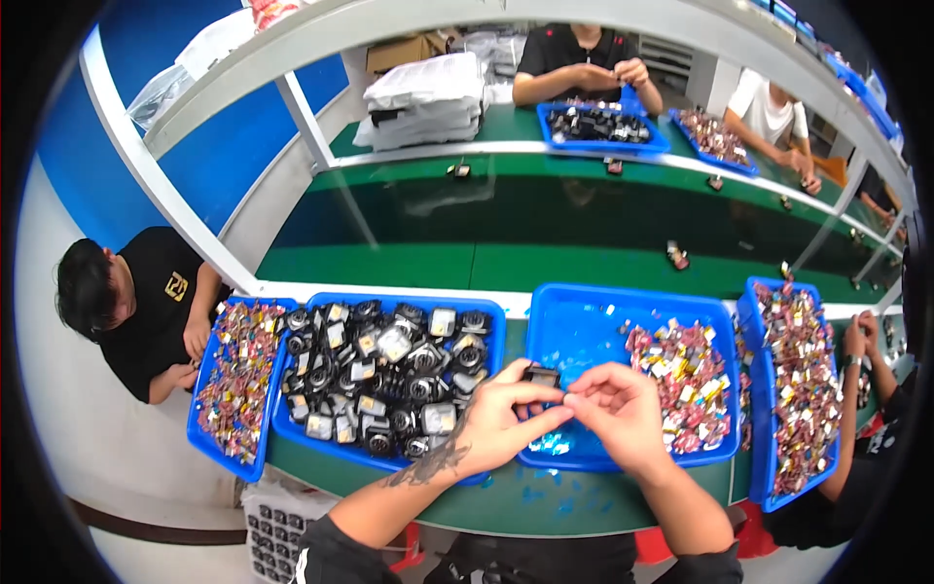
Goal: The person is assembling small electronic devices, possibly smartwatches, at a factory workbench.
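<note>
Between left hand (501, 414) and right hand (615, 409), both pinching small black part (541, 376), above blue tray (584, 331).

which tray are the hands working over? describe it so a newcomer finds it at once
Start at the green conveyor belt across the middle. Four blue trays line its near edge; take the third from the left, the blue tray under the left hand and right hand. Unlike its full neighbours, its left half is bare, with small colourful parts heaped only at its right.
</note>
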The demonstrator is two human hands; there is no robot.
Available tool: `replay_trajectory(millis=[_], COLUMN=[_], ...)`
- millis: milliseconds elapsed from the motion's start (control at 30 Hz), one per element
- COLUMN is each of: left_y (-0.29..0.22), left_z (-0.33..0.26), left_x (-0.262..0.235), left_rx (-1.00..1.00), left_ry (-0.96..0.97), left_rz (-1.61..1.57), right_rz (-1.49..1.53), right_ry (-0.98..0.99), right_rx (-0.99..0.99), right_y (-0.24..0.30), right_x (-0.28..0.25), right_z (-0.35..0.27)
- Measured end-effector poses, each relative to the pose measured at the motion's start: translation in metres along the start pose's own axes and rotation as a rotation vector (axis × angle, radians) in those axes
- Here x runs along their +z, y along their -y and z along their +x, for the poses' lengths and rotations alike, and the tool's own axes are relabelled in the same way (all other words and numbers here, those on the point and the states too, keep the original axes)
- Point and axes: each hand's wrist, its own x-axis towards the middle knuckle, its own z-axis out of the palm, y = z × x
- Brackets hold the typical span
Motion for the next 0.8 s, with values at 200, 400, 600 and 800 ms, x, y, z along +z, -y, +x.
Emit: replay_trajectory(millis=[200, 400, 600, 800], left_y=[0.008, 0.013, 0.019, 0.01], left_z=[0.001, 0.002, -0.001, 0.006], left_x=[0.002, 0.008, 0.006, 0.004], left_rx=[-0.022, 0.095, -0.156, -0.27], left_ry=[0.015, -0.005, -0.034, 0.039], left_rz=[0.024, 0.092, -0.185, -0.575], right_rz=[-0.085, -0.606, -0.836, -0.906], right_ry=[0.019, -0.025, 0.115, 0.023], right_rx=[0.055, -0.133, -0.446, -0.251], right_y=[0.003, 0.004, 0.008, 0.013], right_x=[-0.006, -0.003, -0.003, -0.022], right_z=[0.002, 0.0, -0.007, 0.006])
